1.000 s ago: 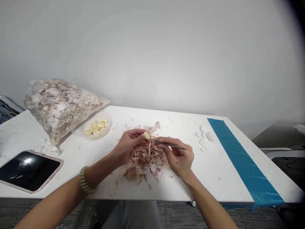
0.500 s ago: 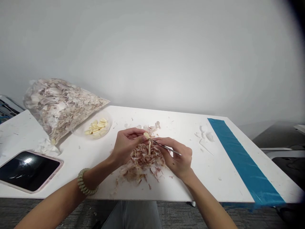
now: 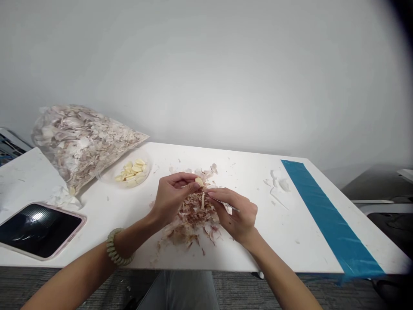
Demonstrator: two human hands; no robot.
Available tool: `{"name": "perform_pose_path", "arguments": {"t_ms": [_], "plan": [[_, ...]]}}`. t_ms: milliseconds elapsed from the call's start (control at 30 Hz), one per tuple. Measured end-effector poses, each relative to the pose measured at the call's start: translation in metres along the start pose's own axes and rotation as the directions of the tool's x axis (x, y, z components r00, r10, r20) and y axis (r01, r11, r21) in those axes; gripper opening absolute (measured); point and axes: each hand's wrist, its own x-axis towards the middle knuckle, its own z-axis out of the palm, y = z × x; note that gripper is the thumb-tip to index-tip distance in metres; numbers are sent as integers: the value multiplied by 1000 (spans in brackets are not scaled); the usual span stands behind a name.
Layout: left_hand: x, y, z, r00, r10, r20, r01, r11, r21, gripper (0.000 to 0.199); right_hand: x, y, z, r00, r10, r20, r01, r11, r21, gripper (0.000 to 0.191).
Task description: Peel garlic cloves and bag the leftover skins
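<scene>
My left hand [image 3: 176,193] pinches a pale garlic clove [image 3: 199,182] between thumb and fingertips. Just right of it, my right hand [image 3: 237,213] is closed on a thin metal tool [image 3: 226,203], whose tip is at the lower side of the clove. A narrow pale strip [image 3: 203,201] hangs below the clove. Under both hands lies a pile of reddish-brown garlic skins [image 3: 193,215]. Peeled cloves [image 3: 130,172] sit in a clear round bowl [image 3: 148,165] beyond my left hand.
A large clear bag of garlic skins [image 3: 84,142] leans at the back left. Crumpled tissue [image 3: 64,198] and a phone [image 3: 40,230] lie near the left side. White scraps [image 3: 279,183] and a blue tape strip [image 3: 329,215] are on the right of the white table [image 3: 251,168].
My right hand has shifted slightly left, and less of the metal tool shows past its fingers. My left hand stays almost in place with the clove.
</scene>
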Motion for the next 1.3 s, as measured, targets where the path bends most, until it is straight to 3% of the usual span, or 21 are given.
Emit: {"name": "perform_pose_path", "arguments": {"t_ms": [267, 467, 733, 933, 1167, 1300], "plan": [[0, 4, 0, 993, -84, 80, 92, 991, -93, 27, -2, -1, -3, 987, 155, -42, -148, 981, 125, 38], [-2, 2, 0, 993, -35, 112, 38, 999, -27, 17, -3, -1, -4, 980, 194, -31, -188, 971, 151, 36], [-3, 2, 0, 994, 44, 100, -46, 999, 12, 14, 0, -2, -7, 989, 149, -17, -147, 985, 93, 35], [-2, 1, 0, 998, 14, 64, -16, 999, 31, 19, 4, -3, -6, 995, 95, 5, -95, 994, 57, 33], [-2, -2, -1, 999, -1, 45, -1, 999, 35, 22, 3, -2, -5, 999, 46, -11, -45, 996, 83, 42], [-2, -1, -1, 997, -8, 74, 7, 1000, 13, 22, 3, -2, -6, 999, 53, -14, -51, 994, 97, 43]]}}
